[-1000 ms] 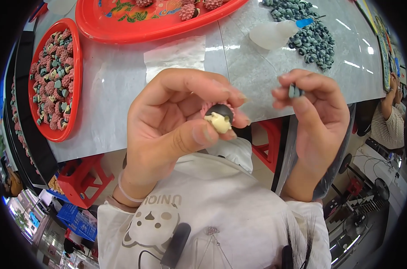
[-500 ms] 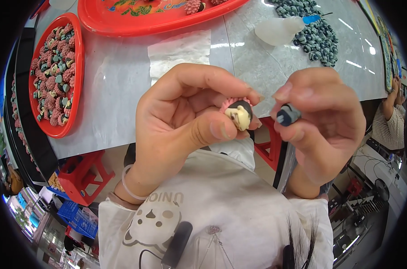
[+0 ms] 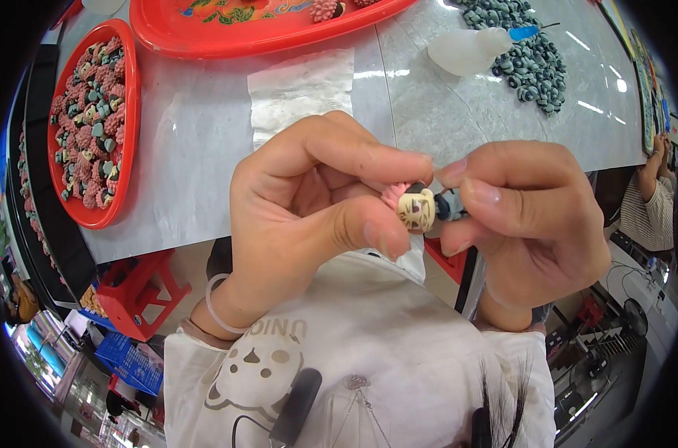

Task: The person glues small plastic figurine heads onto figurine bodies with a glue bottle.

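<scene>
My left hand [image 3: 309,216] pinches a tiny doll head [image 3: 416,209], cream-faced with pink hair behind it, between thumb and forefinger. My right hand [image 3: 525,224] presses a small dark blue-grey piece [image 3: 451,205] against the head's right side, held between thumb and forefinger. Both hands meet in front of my chest, just below the edge of the grey table [image 3: 204,149].
A red oval tray [image 3: 126,142] at the left holds several small pink and grey pieces. A larger red tray [image 3: 227,37] lies at the top. A heap of blue-grey pieces [image 3: 529,52] and a clear squeeze bottle [image 3: 469,48] sit top right. Another person's arm [image 3: 649,194] shows at the right edge.
My right hand has brought the dark piece leftward until it touches the doll head. Both hands have come closer together and nearer the camera.
</scene>
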`<state>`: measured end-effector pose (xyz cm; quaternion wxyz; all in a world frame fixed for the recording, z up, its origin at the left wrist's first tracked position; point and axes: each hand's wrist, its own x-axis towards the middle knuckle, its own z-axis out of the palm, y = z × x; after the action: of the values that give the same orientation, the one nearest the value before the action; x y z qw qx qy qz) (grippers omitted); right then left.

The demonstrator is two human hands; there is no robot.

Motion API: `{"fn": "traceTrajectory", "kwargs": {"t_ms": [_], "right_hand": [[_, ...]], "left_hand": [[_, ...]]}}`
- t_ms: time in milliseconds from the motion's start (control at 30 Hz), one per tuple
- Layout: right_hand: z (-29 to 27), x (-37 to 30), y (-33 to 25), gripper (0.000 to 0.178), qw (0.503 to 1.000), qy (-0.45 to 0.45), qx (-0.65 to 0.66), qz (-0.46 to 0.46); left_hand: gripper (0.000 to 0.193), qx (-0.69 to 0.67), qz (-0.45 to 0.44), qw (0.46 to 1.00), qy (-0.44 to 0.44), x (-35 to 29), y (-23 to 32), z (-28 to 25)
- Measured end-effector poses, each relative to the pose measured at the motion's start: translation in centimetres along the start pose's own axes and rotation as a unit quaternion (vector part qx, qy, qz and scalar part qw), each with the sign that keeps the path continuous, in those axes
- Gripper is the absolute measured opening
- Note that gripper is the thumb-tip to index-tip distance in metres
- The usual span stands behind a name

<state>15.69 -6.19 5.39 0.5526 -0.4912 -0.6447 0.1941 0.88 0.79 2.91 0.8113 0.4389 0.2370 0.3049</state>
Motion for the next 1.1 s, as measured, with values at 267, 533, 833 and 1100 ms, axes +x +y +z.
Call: {"fn": "traceTrajectory", "kwargs": {"t_ms": [267,533,833,1100], "right_hand": [[0.7,-0.6,-0.2,0.027,0.992,0.015,-0.12,-0.029],[-2.4,-1.3,0.0,0.034,0.984,0.097,-0.144,-0.04],[-1.1,1.2,3.9,0.033,0.967,0.076,-0.143,0.199],[-4.2,-1.1,2.0,0.046,0.954,0.217,0.037,0.203]], "left_hand": [[0.037,0.086,0.069,0.994,-0.006,0.0,0.5,0.0],[0.03,0.321,0.244,0.913,0.065,0.4,5.7,-4.2],[0.021,0.651,0.188,0.735,0.027,7.0,9.7,-4.6],[0.009,0.465,0.145,0.873,0.015,7.0,7.8,-4.1]]}}
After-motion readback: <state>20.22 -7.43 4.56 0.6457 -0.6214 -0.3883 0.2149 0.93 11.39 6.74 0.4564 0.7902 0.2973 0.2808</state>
